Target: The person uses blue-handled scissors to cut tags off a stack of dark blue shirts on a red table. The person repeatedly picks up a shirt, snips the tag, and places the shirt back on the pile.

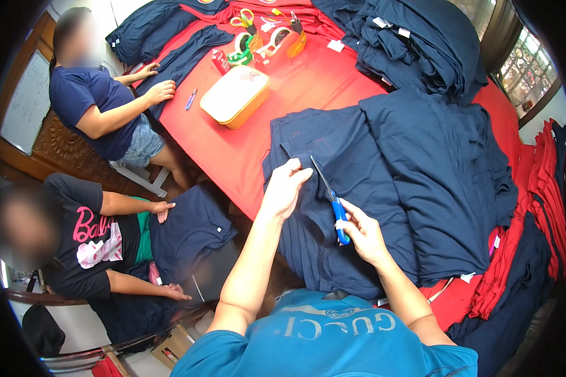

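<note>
A spread pile of navy garments [396, 182] lies on the red-covered table in front of me. My left hand [284, 191] is closed in a pinch at the near left part of the top garment, its fingertips on the navy cloth. In my right hand [363, 234] is a pair of scissors [341, 217] with blue handles, my fingers wrapped round them. The blades point up and away, over the navy cloth, with the tip just right of my left fingertips. Whether the blades touch any thread or cloth is too small to tell.
On the red table cover [201, 147] stand an orange tub with a pale lid [236, 94], a blue pen [191, 99], and tape rolls with more scissors [277, 44]. A tall navy garment stack [415, 47] rises at the back right. Two people handle navy cloth on the left.
</note>
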`<state>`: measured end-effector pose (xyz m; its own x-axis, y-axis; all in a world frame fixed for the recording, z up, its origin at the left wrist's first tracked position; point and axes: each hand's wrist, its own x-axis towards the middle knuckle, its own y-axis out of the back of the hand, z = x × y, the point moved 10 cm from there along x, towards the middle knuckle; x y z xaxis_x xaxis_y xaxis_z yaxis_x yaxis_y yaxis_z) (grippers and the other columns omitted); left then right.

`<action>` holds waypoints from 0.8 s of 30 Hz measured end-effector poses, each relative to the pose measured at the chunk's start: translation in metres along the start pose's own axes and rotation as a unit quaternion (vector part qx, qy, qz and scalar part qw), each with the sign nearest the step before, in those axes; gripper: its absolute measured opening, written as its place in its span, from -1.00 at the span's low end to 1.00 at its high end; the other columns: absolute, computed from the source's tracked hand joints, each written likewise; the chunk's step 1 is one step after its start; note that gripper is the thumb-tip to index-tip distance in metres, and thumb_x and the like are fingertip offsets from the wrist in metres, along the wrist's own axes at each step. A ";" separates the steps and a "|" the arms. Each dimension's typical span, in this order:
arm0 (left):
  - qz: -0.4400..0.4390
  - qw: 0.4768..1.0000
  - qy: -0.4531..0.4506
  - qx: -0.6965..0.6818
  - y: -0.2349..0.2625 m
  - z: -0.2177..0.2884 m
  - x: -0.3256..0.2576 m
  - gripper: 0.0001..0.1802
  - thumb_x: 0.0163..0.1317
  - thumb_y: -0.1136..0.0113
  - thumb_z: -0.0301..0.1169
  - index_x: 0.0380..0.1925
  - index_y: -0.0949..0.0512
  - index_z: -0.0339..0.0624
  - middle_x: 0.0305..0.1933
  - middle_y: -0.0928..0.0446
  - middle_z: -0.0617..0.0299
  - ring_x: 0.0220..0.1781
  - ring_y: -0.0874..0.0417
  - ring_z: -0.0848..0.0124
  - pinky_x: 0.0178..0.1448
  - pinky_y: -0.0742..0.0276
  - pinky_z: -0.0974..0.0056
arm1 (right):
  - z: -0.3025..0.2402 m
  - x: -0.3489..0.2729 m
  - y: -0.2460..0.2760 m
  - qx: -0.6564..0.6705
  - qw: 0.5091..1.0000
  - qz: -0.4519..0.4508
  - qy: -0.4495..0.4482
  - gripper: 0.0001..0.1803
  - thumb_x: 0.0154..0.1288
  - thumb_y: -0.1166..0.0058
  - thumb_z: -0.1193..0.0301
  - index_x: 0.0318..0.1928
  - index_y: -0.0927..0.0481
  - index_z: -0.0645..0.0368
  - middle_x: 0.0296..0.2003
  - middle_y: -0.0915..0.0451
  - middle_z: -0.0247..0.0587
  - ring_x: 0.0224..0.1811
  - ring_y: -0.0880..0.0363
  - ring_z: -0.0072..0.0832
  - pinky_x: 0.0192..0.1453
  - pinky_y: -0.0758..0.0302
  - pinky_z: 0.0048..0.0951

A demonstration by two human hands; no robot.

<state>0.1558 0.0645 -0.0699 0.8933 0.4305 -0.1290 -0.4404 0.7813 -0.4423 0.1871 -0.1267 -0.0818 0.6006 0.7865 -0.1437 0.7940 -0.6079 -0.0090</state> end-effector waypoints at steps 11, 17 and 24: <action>-0.029 0.999 0.001 0.038 -0.012 0.019 0.004 -0.48 0.21 -0.16 -0.61 0.21 -0.40 -0.35 0.19 -0.49 0.12 0.22 -0.47 0.36 0.35 -0.34 0.23 | -0.008 0.016 0.001 -0.051 0.999 -0.008 0.000 -0.41 0.34 -0.09 0.48 0.35 -0.32 0.33 -0.06 -0.62 -0.16 -0.15 -0.57 -0.58 0.04 -0.52 -0.52; -0.043 0.995 -0.034 0.085 -0.022 0.030 0.003 -0.54 0.17 -0.17 -0.64 0.12 -0.45 -0.30 0.05 -0.53 0.21 0.07 -0.49 0.47 0.24 -0.39 0.32 | -0.024 0.020 -0.002 -0.078 0.991 0.017 0.107 -0.38 0.34 -0.16 0.43 0.36 -0.31 0.32 0.05 -0.56 -0.09 -0.06 -0.53 -0.54 0.08 -0.51 -0.47; -0.041 0.996 -0.039 0.067 -0.032 0.040 -0.001 -0.44 0.15 -0.22 -0.61 0.21 -0.40 -0.35 0.19 -0.49 0.12 0.24 -0.46 0.35 0.36 -0.33 0.24 | -0.026 0.024 0.003 -0.073 0.997 0.005 0.018 -0.42 0.35 -0.14 0.44 0.34 -0.34 0.32 -0.02 -0.60 -0.12 -0.17 -0.57 -0.55 -0.12 -0.54 -0.53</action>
<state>0.1654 0.0575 -0.0203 0.9196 0.3920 -0.0263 -0.3787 0.8666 -0.3249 0.2061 -0.1067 -0.0591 0.6101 0.7850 -0.1076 0.7911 -0.5961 0.1373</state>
